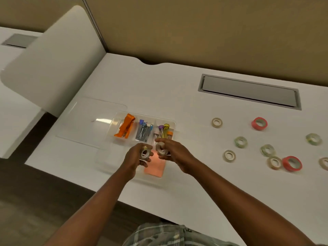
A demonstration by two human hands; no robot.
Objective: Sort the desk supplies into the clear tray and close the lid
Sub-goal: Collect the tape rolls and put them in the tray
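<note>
The clear plastic compartment tray [174,121] sits at centre frame on the white desk [177,86]. Its upper row holds an orange plastic clip tool [125,127], a cluster of metal binder clips [143,132] and small coloured clips [165,129]. A pink pad of sticky notes [154,168] lies in the lower section. The tray's clear lid [85,119] lies flat to the left, overlapping the tray's edge; whether hinged cannot be told.

Both hands are over the lower section. The left hand [136,158] is closed around a small pale tape roll [145,153]. The right hand [174,153] pinches a second pale tape roll [161,148] between thumb and fingers. Both rolls appear clear of the tray floor.

Judgement: the step in hand is depositing these two rolls. To do it well, lower each roll flat into the free space left of the pink pad, side by side, not on edge, so they cannot roll or stand proud of the rim and block the lid. Release only once seated.

Outstanding: nine loose tape rolls at the right of the frame, including a red tape roll [259,123] and a green tape roll [240,142]. Space should be rationed accordingly; stacking flat is likely needed.
</note>
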